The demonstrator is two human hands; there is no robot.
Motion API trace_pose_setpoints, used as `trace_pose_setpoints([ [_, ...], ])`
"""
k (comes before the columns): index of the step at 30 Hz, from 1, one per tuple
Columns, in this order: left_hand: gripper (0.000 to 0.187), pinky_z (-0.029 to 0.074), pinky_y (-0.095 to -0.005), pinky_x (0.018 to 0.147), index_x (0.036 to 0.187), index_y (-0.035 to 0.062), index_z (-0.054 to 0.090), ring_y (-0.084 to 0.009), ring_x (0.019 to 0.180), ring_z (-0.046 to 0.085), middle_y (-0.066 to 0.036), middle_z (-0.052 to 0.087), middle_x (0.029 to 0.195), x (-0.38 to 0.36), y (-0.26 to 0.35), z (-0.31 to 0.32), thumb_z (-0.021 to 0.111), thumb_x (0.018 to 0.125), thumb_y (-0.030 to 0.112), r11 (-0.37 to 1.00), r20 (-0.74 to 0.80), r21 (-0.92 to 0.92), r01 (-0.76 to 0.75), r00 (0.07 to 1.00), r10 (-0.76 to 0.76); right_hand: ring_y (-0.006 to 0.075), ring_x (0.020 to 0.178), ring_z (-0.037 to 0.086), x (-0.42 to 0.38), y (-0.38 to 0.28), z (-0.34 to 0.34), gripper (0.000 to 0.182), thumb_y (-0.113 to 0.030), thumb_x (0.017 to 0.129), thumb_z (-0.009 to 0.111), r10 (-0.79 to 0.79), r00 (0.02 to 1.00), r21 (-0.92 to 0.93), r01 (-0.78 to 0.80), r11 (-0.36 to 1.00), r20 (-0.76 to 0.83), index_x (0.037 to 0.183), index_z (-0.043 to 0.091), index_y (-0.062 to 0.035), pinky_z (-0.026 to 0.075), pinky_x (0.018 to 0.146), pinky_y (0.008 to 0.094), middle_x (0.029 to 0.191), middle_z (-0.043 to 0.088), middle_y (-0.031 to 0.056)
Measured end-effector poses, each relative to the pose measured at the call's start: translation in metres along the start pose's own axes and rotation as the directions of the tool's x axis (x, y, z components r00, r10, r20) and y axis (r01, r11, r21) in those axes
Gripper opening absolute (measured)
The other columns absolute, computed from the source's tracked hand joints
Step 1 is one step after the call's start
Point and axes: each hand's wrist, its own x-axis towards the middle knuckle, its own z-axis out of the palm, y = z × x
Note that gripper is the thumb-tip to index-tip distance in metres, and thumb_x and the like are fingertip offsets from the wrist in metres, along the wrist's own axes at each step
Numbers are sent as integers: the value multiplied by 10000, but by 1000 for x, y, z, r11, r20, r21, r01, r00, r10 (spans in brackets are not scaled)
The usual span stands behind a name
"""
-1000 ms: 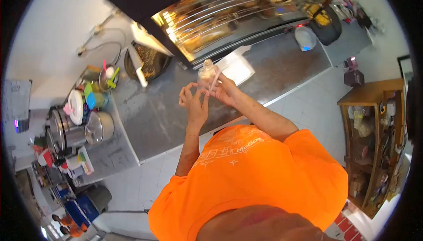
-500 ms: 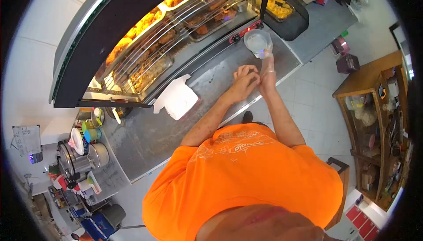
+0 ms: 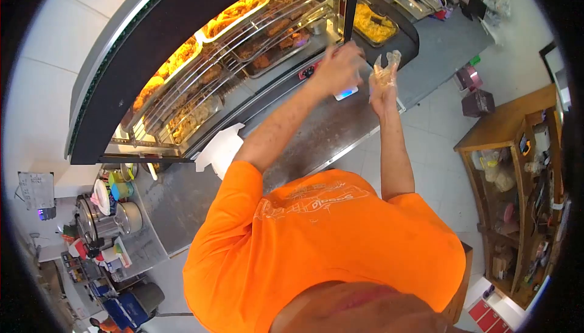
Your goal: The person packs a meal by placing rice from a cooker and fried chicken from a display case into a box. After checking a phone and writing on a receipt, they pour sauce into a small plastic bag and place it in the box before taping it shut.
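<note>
My right hand (image 3: 383, 86) wears a thin clear plastic glove and is raised over the counter's right end. Its fingers point up and apart, with loose glove tips beyond them, and nothing shows in it. My left hand (image 3: 342, 68) is bare and smeared by motion beside the warmer's front; its fingers cannot be made out, nor whether they hold anything. Just below it a small device with a lit blue display (image 3: 347, 93) sits on the counter. An open white takeout box (image 3: 222, 149) stands farther left, partly behind my left arm.
A glass-fronted food warmer (image 3: 201, 96) with trays of fried food runs along the steel counter (image 3: 292, 156). A tray of yellow food (image 3: 374, 24) stands past its right end. Pots (image 3: 128, 218) are at left; a wooden cabinet (image 3: 508, 120) is at right.
My left hand has moved away from my gloved right hand, up toward the warmer. My right hand has shifted right and spread open. The clear round tub beside it is no longer visible.
</note>
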Motion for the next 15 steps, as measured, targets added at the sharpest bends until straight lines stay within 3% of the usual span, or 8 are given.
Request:
trace_pose_setpoints([
  [1,533,124,-522,1109,1304,168,490,-234,1374,256,-40,393,1408,10,-22,-2,594,824,376,974,-151,225,34,989,0,160,1194,387,10,-2,1,699,-549,914,457,-82,996,-95,86,992,36,1475,193,-225,428,872,312,1448,301,12],
  [3,646,64,-475,1151,1404,184,382,-190,1416,165,-3,291,1496,20,-48,-36,573,823,394,854,-34,489,179,982,-187,149,1237,362,23,-4,8,716,-506,917,492,-144,986,-193,158,968,86,1478,184,-185,413,915,316,1462,286,28],
  [5,645,73,-434,1157,1409,195,375,-169,1416,162,20,272,1505,10,-95,-34,566,823,386,739,-53,654,163,984,-170,172,1299,342,33,0,25,658,-337,924,527,-178,962,-542,264,798,208,1467,220,-127,374,982,322,1466,313,62],
  [6,645,83,-394,1164,1414,206,368,-148,1415,158,43,252,1515,2,-110,-32,560,823,379,596,-55,794,122,990,-130,172,1299,342,42,5,27,658,-337,924,527,-163,964,-543,254,800,211,1467,220,-127,374,982,322,1466,313,62],
  [9,629,95,-331,1165,1419,200,360,-121,1412,156,67,241,1518,-23,-101,-59,543,834,342,613,23,786,85,986,-167,209,1279,407,75,20,35,616,-204,894,526,27,948,-690,211,692,317,1439,277,-59,349,1016,339,1421,405,78],
  [12,671,104,-375,1163,1415,171,366,-133,1405,182,60,263,1509,-46,-94,-60,591,804,331,713,-34,670,207,968,-248,305,1054,600,105,22,62,501,-112,804,528,-250,890,-921,344,-182,382,1287,528,-246,446,903,407,1172,625,104],
  [13,671,104,-375,1163,1415,171,366,-133,1405,182,60,263,1509,-57,-87,-61,591,804,331,712,-26,671,205,967,-254,305,1054,600,116,32,68,501,-112,804,528,-243,894,-923,342,-176,378,1287,528,-246,446,903,407,1172,625,104],
  [15,792,87,-471,1153,1438,156,313,-185,1402,204,-1,248,1512,-83,-68,-63,663,766,390,722,-111,554,413,897,-428,319,970,617,131,58,85,484,-108,761,524,-219,915,-896,242,-373,338,1194,590,-314,466,826,450,1062,651,99],
])
